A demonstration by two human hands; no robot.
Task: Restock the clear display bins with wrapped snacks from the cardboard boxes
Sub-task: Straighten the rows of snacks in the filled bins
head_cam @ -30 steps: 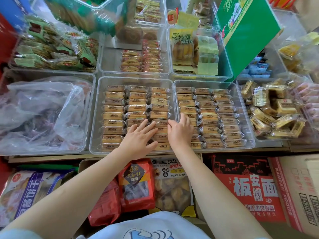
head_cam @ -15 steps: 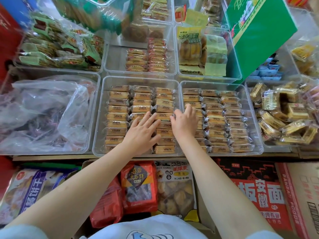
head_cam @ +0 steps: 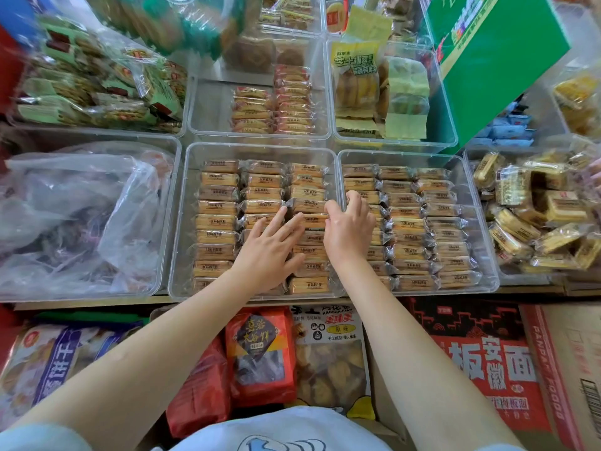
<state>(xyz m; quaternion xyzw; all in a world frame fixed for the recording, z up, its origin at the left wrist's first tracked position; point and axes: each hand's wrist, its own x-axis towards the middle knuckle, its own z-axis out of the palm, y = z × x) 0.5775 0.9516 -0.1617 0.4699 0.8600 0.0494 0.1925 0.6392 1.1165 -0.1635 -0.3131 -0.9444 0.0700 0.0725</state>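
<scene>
- Head view: snacks [head_cam: 263,194] are packed in rows inside the middle bin [head_cam: 182,222].
- Left hand [head_cam: 266,252] is laid flat, fingers spread, on them.
- Right hand [head_cam: 349,229] is curled over the bin's right wall; its grip cannot be told.

My left hand [head_cam: 268,252] lies flat on the wrapped snacks [head_cam: 216,208] in the middle bin [head_cam: 260,148], and my right hand [head_cam: 349,231] rests just beside it, over the wall shared with the right bin [head_cam: 403,154], fingers on that bin's snack rows [head_cam: 435,222]. Left of the middle bin sits a bin holding a plastic bag [head_cam: 78,209]; behind are more bins, with a tilted box [head_cam: 500,63] at the back right. Nearer me, below the shelf edge, lie snack bags [head_cam: 260,353], with a cardboard box [head_cam: 487,362] to their right.
</scene>
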